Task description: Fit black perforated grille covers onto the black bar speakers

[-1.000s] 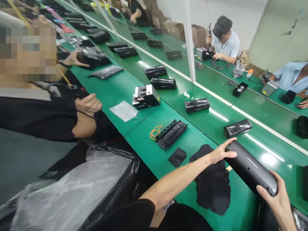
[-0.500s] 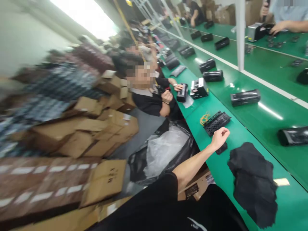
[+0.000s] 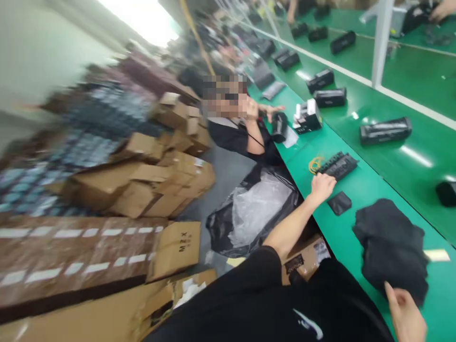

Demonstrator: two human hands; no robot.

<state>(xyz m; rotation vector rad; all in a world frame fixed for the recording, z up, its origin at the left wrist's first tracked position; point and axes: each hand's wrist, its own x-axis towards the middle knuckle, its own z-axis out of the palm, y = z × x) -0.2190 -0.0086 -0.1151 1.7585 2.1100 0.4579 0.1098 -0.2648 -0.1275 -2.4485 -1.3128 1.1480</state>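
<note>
My left hand (image 3: 321,185) reaches out over the green bench (image 3: 359,185) and rests its fingers on the near end of a black ribbed plastic panel (image 3: 337,165). A small black pouch (image 3: 339,203) lies just right of that hand. Yellow rubber bands (image 3: 315,165) sit by the panel's far end. My right hand (image 3: 406,314) hovers at the lower right with nothing in it, close to a pile of black cloths (image 3: 392,248). The view is motion-blurred.
A seated person in black (image 3: 239,134) holds a black device (image 3: 279,127) further along the bench. Black devices (image 3: 385,130) ride the conveyor. A plastic-lined bag (image 3: 252,213) and stacked cardboard boxes (image 3: 142,180) fill the floor to the left.
One second ago both hands held a long black device; it is out of view now. The view swung left. My left hand moved forward onto the ribbed panel, and my right hand came back into view.
</note>
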